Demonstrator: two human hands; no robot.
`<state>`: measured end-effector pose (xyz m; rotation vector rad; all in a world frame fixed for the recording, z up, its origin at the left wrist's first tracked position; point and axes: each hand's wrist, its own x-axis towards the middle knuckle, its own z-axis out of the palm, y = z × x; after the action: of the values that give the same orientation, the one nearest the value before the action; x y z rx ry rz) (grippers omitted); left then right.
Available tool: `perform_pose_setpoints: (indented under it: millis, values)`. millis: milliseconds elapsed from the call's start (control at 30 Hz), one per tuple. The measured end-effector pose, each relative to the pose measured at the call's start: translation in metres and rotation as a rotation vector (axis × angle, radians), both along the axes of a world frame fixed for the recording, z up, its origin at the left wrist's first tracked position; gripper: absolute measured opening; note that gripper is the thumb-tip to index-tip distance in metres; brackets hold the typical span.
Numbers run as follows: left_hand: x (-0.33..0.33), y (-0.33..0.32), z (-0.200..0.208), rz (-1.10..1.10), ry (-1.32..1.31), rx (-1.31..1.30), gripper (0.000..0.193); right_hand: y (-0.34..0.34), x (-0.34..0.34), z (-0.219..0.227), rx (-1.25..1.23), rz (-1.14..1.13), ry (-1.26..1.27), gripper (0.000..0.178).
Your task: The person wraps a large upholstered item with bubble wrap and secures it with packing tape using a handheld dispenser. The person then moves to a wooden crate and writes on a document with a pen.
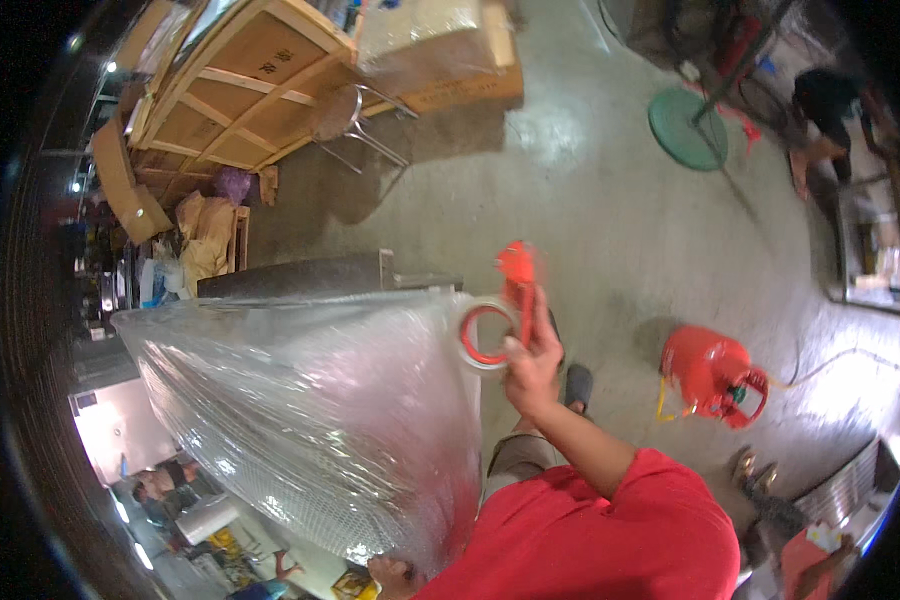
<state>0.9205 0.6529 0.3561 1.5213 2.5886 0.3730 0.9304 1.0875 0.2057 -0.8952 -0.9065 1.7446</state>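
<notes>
My right hand (533,375) is closed round a red tape dispenser (518,265), held out beside the corner of a tall wrapped block. A roll of tape (467,350) with a red inner ring sits on the dispenser. Shiny clear plastic wrap with bubble texture (310,400) covers the block, which stands left of my body. Low at the wrapped side, by the bottom edge of the view, is my left hand (392,575); its fingers are too small and partly hidden to make out.
A red gas cylinder (710,370) with a hose stands on the floor at right. Behind it is a round green stand base (688,130). Wooden crates (240,80), a metal-legged stool (345,115) and a wrapped carton (425,40) stand at far left. Other people are at the edges.
</notes>
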Motion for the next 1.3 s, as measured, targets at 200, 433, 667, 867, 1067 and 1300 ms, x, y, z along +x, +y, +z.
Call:
perform_pose_setpoints:
  millis: [200,433,667,867,1067,1300]
  values:
    - [0.009,-0.002,-0.011,0.151,0.002,-0.062,0.034,0.085,-0.096,0.031,-0.171,0.411,-0.054,0.078]
    - [0.046,0.038,0.034,0.37,-0.486,-0.834,0.02,0.123,-0.107,-0.009,0.072,0.862,-0.238,0.081]
    - [0.064,0.149,0.035,1.187,0.106,-0.738,0.018,0.246,-0.167,-0.06,0.197,1.139,-0.472,0.082]
    - [0.07,0.352,-0.094,2.125,-0.578,-0.227,0.019,0.443,-0.235,-0.051,0.361,1.057,-0.347,0.083]
    - [-0.113,0.542,-0.187,1.701,-1.11,0.365,0.021,0.5,-0.363,-0.013,0.449,1.175,-0.199,0.087]
    - [-0.381,0.593,-0.224,1.4,-1.197,0.474,0.024,0.443,-0.549,-0.002,1.058,1.564,-0.255,0.1]
